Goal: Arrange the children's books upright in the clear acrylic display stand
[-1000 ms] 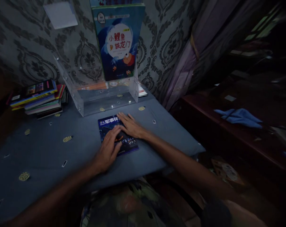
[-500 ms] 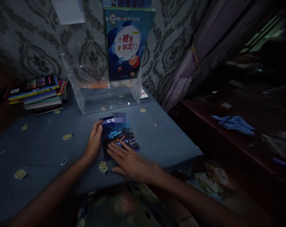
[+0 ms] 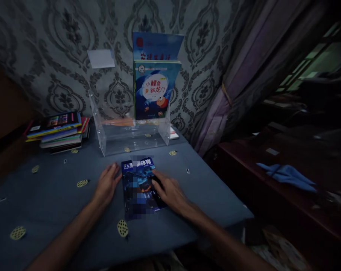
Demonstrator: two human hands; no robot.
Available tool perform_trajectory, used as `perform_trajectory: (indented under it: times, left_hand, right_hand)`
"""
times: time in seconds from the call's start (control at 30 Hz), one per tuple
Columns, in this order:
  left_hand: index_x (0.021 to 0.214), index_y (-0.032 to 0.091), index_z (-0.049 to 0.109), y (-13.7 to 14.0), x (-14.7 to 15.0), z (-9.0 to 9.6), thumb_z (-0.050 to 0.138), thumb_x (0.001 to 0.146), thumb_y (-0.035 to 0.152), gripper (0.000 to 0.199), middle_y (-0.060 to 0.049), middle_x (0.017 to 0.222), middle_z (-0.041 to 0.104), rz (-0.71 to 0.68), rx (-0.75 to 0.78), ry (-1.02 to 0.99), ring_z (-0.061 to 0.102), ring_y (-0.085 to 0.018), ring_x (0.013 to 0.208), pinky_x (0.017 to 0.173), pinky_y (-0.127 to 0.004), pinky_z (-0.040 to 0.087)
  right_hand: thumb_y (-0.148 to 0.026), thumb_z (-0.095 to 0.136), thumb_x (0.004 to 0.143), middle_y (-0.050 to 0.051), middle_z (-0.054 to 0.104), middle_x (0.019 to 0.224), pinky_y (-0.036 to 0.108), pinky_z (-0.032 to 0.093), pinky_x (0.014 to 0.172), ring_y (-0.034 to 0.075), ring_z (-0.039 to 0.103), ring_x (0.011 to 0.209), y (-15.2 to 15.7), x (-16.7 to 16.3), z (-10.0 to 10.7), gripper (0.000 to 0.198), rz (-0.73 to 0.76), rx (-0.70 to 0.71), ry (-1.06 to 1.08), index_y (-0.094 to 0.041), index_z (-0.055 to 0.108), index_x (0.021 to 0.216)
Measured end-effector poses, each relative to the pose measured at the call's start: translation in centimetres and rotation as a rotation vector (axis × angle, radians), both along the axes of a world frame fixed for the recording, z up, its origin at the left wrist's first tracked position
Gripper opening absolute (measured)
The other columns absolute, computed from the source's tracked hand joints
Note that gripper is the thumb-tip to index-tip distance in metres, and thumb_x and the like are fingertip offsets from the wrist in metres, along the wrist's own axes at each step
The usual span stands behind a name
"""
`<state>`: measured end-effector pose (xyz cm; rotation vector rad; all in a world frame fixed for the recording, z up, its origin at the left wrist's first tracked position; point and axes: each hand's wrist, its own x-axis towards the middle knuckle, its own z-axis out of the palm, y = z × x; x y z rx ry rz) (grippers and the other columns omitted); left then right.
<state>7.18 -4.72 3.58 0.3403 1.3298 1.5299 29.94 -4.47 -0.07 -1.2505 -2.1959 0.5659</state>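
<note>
A dark blue magazine [image 3: 145, 180] with large white Chinese characters lies flat on the cloth-covered table, its cover partly blurred by pixel blocks. My left hand [image 3: 107, 182] rests at its left edge, fingers loosely stretched and the fingertips by the upper left corner. On the other side, my right hand [image 3: 169, 190] lies over the right edge, open, with its thumb and forefinger apart on the cover. Behind the magazine stands a clear acrylic book rack [image 3: 131, 141]. It holds an upright blue picture book [image 3: 152, 101] with a taller blue book [image 3: 157, 45] behind it.
A stack of books [image 3: 60, 130] sits at the table's back left. The blue tablecloth [image 3: 88, 233] has a pineapple print. A purple curtain [image 3: 215, 113] hangs at the right, above a dark red surface [image 3: 244, 162] with a blue cloth [image 3: 286, 177] on it.
My right hand has moved from flat on the lower cover to the magazine's upper right edge. My left hand stays at the left edge. The camera view has tilted up.
</note>
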Motion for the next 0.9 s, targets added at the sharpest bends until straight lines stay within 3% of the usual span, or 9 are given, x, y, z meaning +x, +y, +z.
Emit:
perform_trajectory:
  times: [0.13, 0.23, 0.3, 0.47, 0.57, 0.63, 0.7, 0.8, 0.9]
  left_hand:
    - [0.084, 0.013, 0.064, 0.8, -1.0, 0.3, 0.055, 0.089, -0.001, 0.017, -0.009, 0.095, 0.072, -0.080, -0.066, -0.054, 0.070, -0.017, 0.092, 0.084, -0.032, 0.058]
    - [0.081, 0.010, 0.066, 1.1, -0.6, -0.4, 0.053, 0.091, 0.003, 0.018, -0.007, 0.073, 0.072, -0.246, -0.092, -0.112, 0.069, -0.016, 0.061, 0.062, -0.027, 0.058]
    - [0.079, 0.009, 0.066, 1.1, 0.1, -0.9, 0.051, 0.093, 0.006, 0.021, -0.006, 0.066, 0.071, -0.265, -0.096, -0.128, 0.066, -0.015, 0.052, 0.056, -0.025, 0.057]
    - [0.084, 0.010, 0.068, 1.6, 1.2, -0.6, 0.053, 0.097, 0.018, 0.021, -0.006, 0.068, 0.073, -0.205, -0.032, -0.196, 0.069, -0.017, 0.055, 0.063, -0.030, 0.060]
    - [0.088, 0.011, 0.069, 2.3, 1.5, 0.6, 0.054, 0.098, 0.028, 0.024, -0.006, 0.073, 0.074, -0.153, 0.012, -0.181, 0.071, -0.018, 0.060, 0.070, -0.033, 0.061]
    - [0.089, 0.012, 0.070, 3.0, 1.9, 1.8, 0.056, 0.097, 0.034, 0.027, -0.007, 0.078, 0.076, -0.113, 0.038, -0.154, 0.073, -0.019, 0.067, 0.073, -0.033, 0.061]
    - [0.092, 0.014, 0.071, 3.6, 2.3, 3.1, 0.055, 0.097, 0.036, 0.028, -0.007, 0.087, 0.077, -0.055, 0.095, -0.129, 0.074, -0.020, 0.076, 0.077, -0.032, 0.060]
    - [0.093, 0.018, 0.071, 4.1, 2.7, 4.5, 0.052, 0.098, 0.041, 0.031, -0.004, 0.096, 0.077, 0.033, 0.326, -0.081, 0.072, -0.018, 0.093, 0.084, -0.029, 0.058]
    - [0.082, 0.019, 0.070, 4.1, 2.6, 3.9, 0.061, 0.086, 0.060, 0.041, -0.002, 0.089, 0.077, 0.005, 0.545, 0.023, 0.069, -0.023, 0.103, 0.092, -0.032, 0.056]
  right_hand:
    - [-0.035, 0.047, 0.096, 0.013, 0.063, 0.135, 0.049, 0.047, 0.105, 0.029, 0.060, 0.124, 0.3, -0.2, -0.5, 0.045, -0.063, -0.051, 0.129, -0.018, 0.058, 0.135]
    - [-0.038, 0.048, 0.093, 0.011, 0.066, 0.131, 0.048, 0.047, 0.104, 0.028, 0.062, 0.120, 0.8, -0.2, -1.2, 0.044, -0.064, -0.103, 0.257, -0.019, 0.062, 0.130]
    - [-0.041, 0.052, 0.091, 0.010, 0.067, 0.128, 0.048, 0.048, 0.101, 0.029, 0.064, 0.116, 1.4, -0.1, -1.6, 0.045, -0.075, -0.147, 0.339, -0.020, 0.063, 0.128]
    - [-0.051, 0.062, 0.085, 0.008, 0.074, 0.110, 0.045, 0.049, 0.097, 0.027, 0.067, 0.103, 3.4, -0.7, -0.7, 0.046, 0.067, -0.406, 0.631, -0.020, 0.067, 0.119]
    - [-0.056, 0.067, 0.081, 0.005, 0.075, 0.089, 0.041, 0.052, 0.087, 0.024, 0.070, 0.085, 4.3, -1.9, 0.7, 0.043, 0.167, -0.676, 0.867, -0.019, 0.069, 0.104]
    - [-0.058, 0.068, 0.080, 0.004, 0.074, 0.083, 0.039, 0.052, 0.083, 0.023, 0.069, 0.080, 4.6, -2.9, 2.0, 0.043, 0.189, -0.752, 1.005, -0.020, 0.068, 0.100]
    - [-0.060, 0.066, 0.081, 0.003, 0.072, 0.085, 0.037, 0.051, 0.083, 0.021, 0.068, 0.081, 4.9, -3.5, 3.4, 0.043, 0.208, -0.660, 1.058, -0.021, 0.066, 0.098]
    - [-0.062, 0.055, 0.089, 0.002, 0.068, 0.090, 0.035, 0.050, 0.086, 0.020, 0.063, 0.085, 4.8, -3.6, 5.2, 0.042, 0.175, -0.271, 0.920, -0.022, 0.064, 0.097]
    - [-0.062, 0.044, 0.094, 0.005, 0.068, 0.105, 0.038, 0.047, 0.097, 0.022, 0.062, 0.099, 4.2, -2.8, 4.9, 0.046, 0.115, -0.051, 0.700, -0.023, 0.063, 0.109]
